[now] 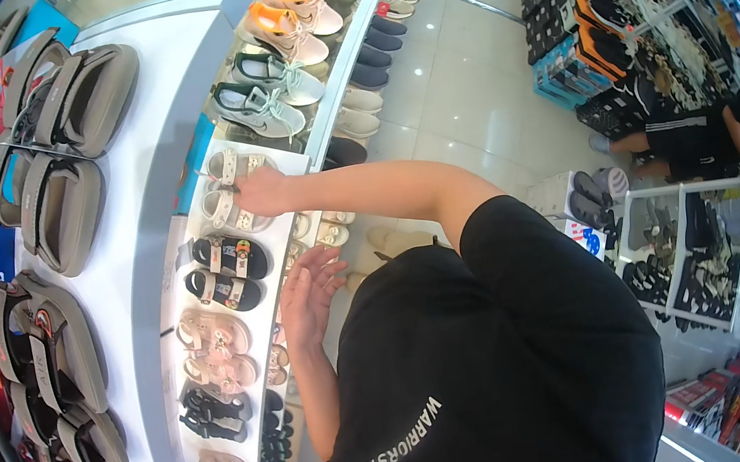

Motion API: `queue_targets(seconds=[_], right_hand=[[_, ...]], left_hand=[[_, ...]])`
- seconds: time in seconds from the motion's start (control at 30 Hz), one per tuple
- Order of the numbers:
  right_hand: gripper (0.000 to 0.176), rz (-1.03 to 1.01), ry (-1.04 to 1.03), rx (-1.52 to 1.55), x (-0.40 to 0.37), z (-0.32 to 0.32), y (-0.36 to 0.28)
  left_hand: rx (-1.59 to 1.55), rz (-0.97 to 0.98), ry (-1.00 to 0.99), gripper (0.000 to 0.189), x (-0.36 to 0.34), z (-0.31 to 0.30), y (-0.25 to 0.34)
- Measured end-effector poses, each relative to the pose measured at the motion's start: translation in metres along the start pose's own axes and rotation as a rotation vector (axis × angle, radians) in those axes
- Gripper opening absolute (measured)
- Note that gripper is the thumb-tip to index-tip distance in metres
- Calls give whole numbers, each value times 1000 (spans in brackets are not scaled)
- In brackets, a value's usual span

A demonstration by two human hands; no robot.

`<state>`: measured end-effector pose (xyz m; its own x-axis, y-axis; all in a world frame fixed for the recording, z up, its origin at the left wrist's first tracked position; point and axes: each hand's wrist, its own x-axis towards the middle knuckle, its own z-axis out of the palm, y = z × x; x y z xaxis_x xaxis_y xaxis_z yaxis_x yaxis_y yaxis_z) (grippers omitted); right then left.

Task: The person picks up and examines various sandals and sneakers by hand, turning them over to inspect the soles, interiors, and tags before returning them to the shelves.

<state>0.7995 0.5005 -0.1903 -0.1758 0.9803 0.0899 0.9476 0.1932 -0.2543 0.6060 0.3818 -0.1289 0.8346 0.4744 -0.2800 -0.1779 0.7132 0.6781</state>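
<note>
My right hand (264, 193) reaches onto a white display shelf (292, 160), its fingers closed at the straps of a cream child's sandal (220, 207). A matching sandal (228, 164) lies beside it; part of the pair is covered by my hand. My left hand (308, 294) hovers at the shelf's near edge with fingers apart and nothing in it. Close by on the shelf sit black patterned sandals (232, 258), followed by pale pink sandals (214, 333) and black strappy sandals (214, 414).
Pale green sneakers (263, 106) and pink sneakers (291, 39) stand farther along the shelf. Large taupe sandals (65, 212) rest on a higher white ledge (130, 236). A lower row holds slip-ons (372, 75). Across the tiled floor (475, 103), another person (688, 134) is near shoe racks (685, 253).
</note>
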Motion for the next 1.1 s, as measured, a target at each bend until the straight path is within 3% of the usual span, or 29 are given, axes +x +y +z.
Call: queue_targets(seconds=[0.23, 0.4, 0.57, 0.87, 1.0, 1.1], right_hand=[[17, -25, -91, -89, -6, -12, 13], [15, 12, -29, -104, -11, -4, 6], [16, 15, 101, -39, -6, 14, -1], [18, 146, 115, -2, -6, 24, -13], [15, 79, 134, 27, 2, 29, 0], [14, 20, 22, -12, 4, 12, 1]], left_hand=[[38, -135, -119, 47, 1, -3, -3], [84, -200, -183, 47, -3, -2, -3], [122, -170, -178, 51, -11, -4, -3], [112, -206, -178, 54, -19, -17, -11], [122, -196, -151, 54, -18, -18, -9], [121, -158, -116, 54, -20, -18, -3]])
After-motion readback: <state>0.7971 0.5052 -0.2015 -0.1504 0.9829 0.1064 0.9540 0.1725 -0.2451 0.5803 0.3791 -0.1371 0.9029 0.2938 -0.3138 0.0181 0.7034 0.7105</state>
